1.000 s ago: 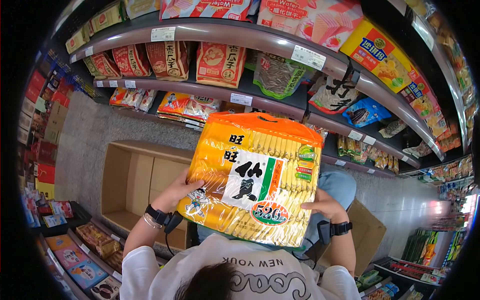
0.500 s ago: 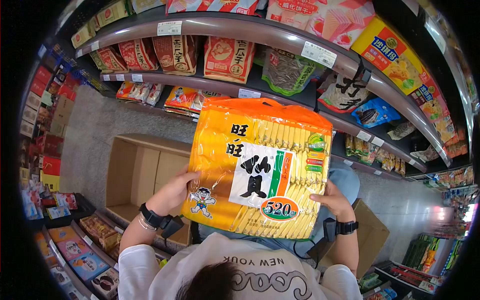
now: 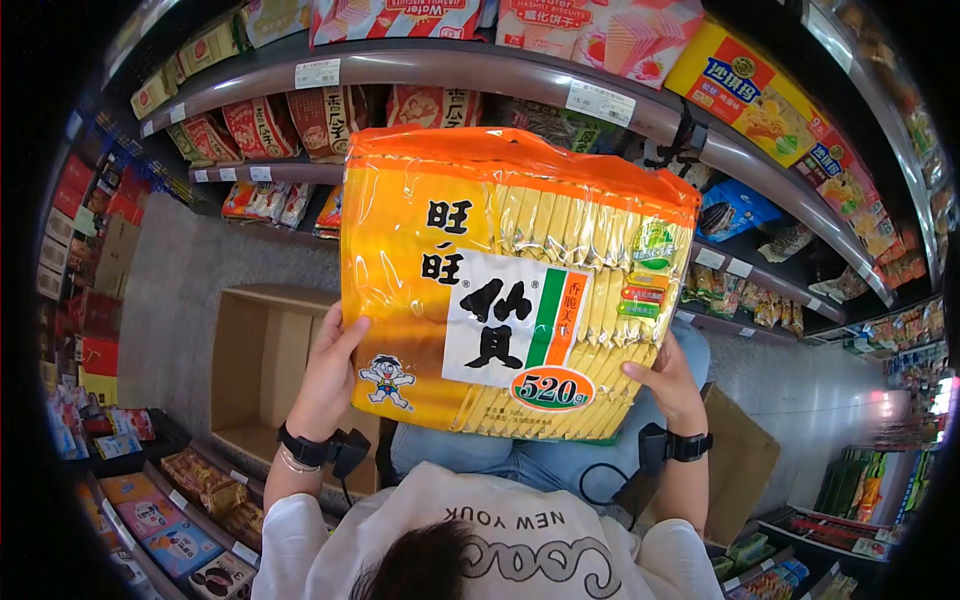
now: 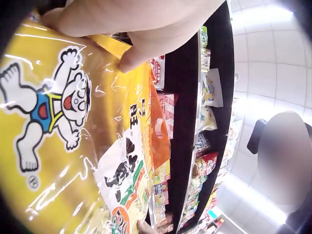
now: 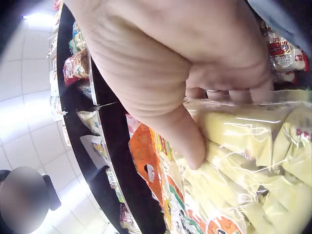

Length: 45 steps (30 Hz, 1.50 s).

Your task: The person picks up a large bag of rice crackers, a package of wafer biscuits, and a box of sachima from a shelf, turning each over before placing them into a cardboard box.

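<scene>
A big yellow and orange bag of rice crackers is held up between both hands, its printed front facing the head camera. My left hand grips its left edge, thumb on the front and the other fingers behind. In the left wrist view the thumb presses beside the cartoon figure. At the opposite edge, my right hand grips the bag the same way. The right wrist view shows its thumb on the clear film over the wrapped crackers, the other fingers partly hidden behind the edge.
Beyond the bag, curved shelves carry wafer packs, red seed bags and a blue bag. An open cardboard box stands on the floor at left, another box at right. Low shelves with snacks flank the person.
The bag has come up and away from the lap, both hands still gripping it. It looks larger and now covers part of the seed bags on the shelf behind.
</scene>
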Available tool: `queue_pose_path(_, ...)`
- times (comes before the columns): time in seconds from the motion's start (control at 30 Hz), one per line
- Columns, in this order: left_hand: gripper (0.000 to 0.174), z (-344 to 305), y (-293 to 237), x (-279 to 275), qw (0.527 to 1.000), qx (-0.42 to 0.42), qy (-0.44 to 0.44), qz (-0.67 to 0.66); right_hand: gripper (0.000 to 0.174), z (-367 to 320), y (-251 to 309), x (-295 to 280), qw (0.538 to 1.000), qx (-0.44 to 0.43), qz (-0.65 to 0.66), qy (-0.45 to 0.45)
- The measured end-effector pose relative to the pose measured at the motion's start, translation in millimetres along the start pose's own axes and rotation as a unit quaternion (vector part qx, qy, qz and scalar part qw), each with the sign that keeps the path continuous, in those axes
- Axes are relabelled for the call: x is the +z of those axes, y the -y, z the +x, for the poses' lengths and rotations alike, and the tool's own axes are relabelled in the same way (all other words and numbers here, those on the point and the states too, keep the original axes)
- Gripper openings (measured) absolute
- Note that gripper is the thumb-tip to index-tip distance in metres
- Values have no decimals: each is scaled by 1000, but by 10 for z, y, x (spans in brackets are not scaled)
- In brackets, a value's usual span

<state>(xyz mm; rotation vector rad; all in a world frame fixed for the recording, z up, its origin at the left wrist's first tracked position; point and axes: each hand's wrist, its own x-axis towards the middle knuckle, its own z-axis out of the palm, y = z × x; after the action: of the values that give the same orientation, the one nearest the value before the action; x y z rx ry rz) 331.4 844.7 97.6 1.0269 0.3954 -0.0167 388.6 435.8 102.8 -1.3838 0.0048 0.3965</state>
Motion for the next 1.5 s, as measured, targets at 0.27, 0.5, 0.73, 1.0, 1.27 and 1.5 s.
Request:
queue_pose_path(0.27,29,52,10,8,1000,11,4,9,73,-28,32,23,1000,-9,3,-4)
queue_pose_path(0.5,27,154,95,-218,1000,9,-12,-27,77,100,185,240,993,21,91,76)
queue_pose_path(0.73,38,116,33,-716,999,27,-15,35,71,347,367,879,981,13,67,182)
queue_pose_path(1.0,73,-214,-171,-650,984,45,-20,174,68,567,203,1787,974,-41,18,222)
queue_pose_path(1.27,100,-705,-242,-58,985,119,-55,117,63,372,-435,2939,948,-184,-122,228)
queue_pose_path(1.5,33,-849,-360,-291,959,192,-206,-25,78,209,-687,3393,873,-286,-154,363)
